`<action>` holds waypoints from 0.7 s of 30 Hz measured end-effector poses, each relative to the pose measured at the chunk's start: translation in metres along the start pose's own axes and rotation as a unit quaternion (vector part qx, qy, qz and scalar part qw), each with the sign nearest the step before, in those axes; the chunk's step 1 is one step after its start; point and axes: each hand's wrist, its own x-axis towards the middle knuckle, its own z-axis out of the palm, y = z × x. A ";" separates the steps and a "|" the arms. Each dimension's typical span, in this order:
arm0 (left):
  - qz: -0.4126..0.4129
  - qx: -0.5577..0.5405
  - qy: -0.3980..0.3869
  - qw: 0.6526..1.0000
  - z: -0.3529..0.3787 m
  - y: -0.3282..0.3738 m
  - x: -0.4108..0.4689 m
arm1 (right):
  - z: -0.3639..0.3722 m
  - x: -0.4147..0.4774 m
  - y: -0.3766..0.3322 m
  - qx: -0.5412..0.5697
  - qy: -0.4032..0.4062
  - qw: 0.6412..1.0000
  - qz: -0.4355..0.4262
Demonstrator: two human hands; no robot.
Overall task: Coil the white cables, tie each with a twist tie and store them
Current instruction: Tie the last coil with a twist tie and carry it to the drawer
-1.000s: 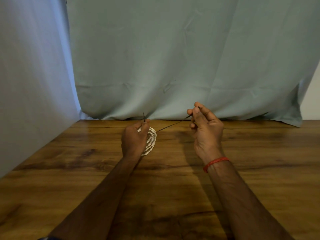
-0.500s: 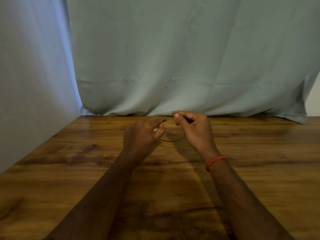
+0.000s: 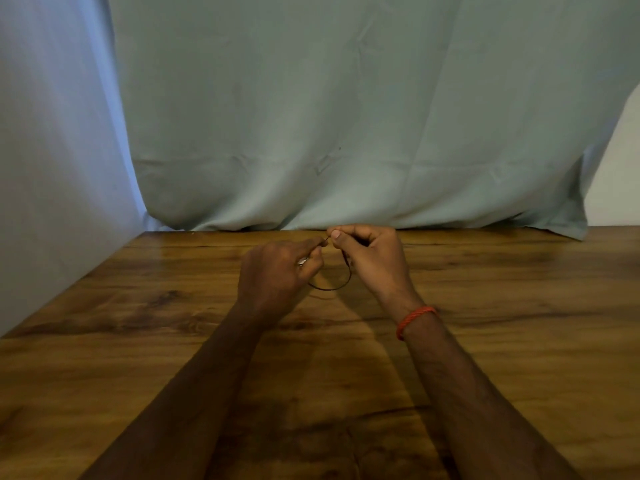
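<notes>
Black twist tie (image 3: pixel 331 289) sags in a loop; left hand (image 3: pixel 273 275) pinches one end; right hand (image 3: pixel 374 258) the other.

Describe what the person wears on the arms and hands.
Neither the left hand nor the right hand is gloved. The left forearm and right forearm are bare, with no sleeve in the frame. A braided orange-red thread bracelet circles the right wrist; the left wrist carries nothing.
</notes>
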 end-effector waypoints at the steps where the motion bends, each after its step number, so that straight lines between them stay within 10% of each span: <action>1: 0.002 0.003 0.003 1.000 0.000 0.000 0.000 | 0.000 0.000 -0.001 0.014 0.000 1.000 0.008; 21: -0.054 -0.249 0.007 0.967 0.002 0.006 0.000 | -0.007 0.001 -0.004 0.105 -0.046 0.992 0.047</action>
